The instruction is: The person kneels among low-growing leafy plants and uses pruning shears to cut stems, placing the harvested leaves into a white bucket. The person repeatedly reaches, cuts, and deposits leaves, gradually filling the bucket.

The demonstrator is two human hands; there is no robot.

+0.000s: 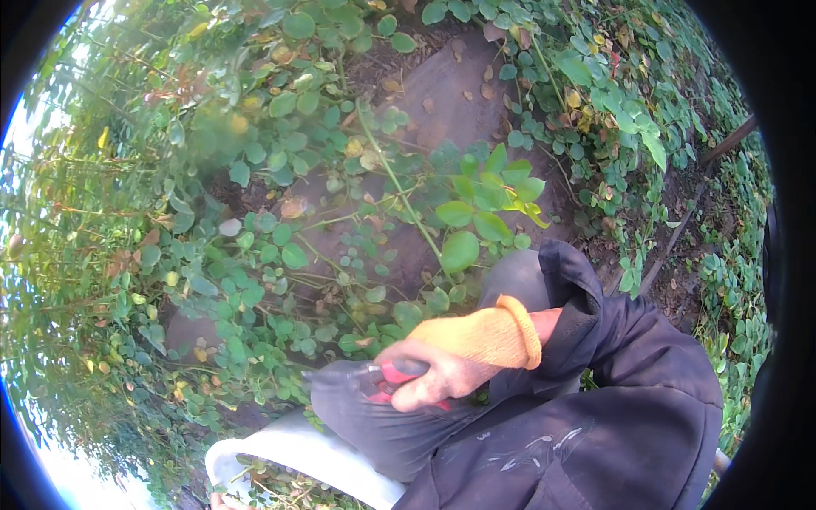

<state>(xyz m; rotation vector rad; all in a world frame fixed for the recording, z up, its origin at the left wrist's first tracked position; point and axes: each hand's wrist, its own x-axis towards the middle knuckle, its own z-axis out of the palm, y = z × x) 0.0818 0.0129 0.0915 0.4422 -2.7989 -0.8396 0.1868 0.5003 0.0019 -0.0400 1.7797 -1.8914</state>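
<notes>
My right hand, in an orange knit glove with a paler finger part, is closed around red-handled pruning shears. It is above my bent, dark-trousered leg, and the blades, blurred, point left. At the bottom edge, only a few fingers of my left hand show, curled at the rim of a white bucket. Cut leafy stems lie inside the bucket. Just beyond my right hand, a green rose-like stem with bright leaves leans across the soil.
Dense leafy bushes crowd the left side, and more foliage fills the right. Bare brown soil with scattered dry leaves runs between them. A thin dark pipe or stick lies on the ground at right.
</notes>
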